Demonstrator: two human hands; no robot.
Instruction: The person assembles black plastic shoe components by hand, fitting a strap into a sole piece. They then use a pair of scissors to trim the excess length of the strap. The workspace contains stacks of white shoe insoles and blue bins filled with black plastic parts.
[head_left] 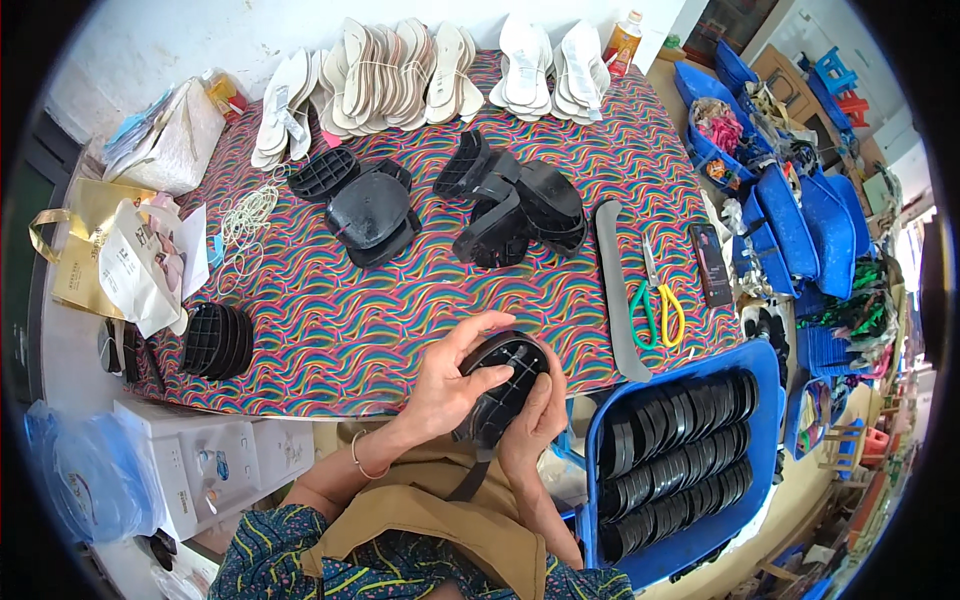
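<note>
Left fingers [488,378] and right fingers [541,393] pinch a rounded, glossy black sole [502,404], grid-ribbed between them; beyond, wavy-patterned cloth [330,335]!

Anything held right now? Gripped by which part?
Yes: a black sole-shaped piece with a gridded face, in both hands. The left hand has its left side, the right hand its right side.

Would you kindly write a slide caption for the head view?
Left hand and right hand hold a gridded black sole near a patterned table and blue crate.
</note>
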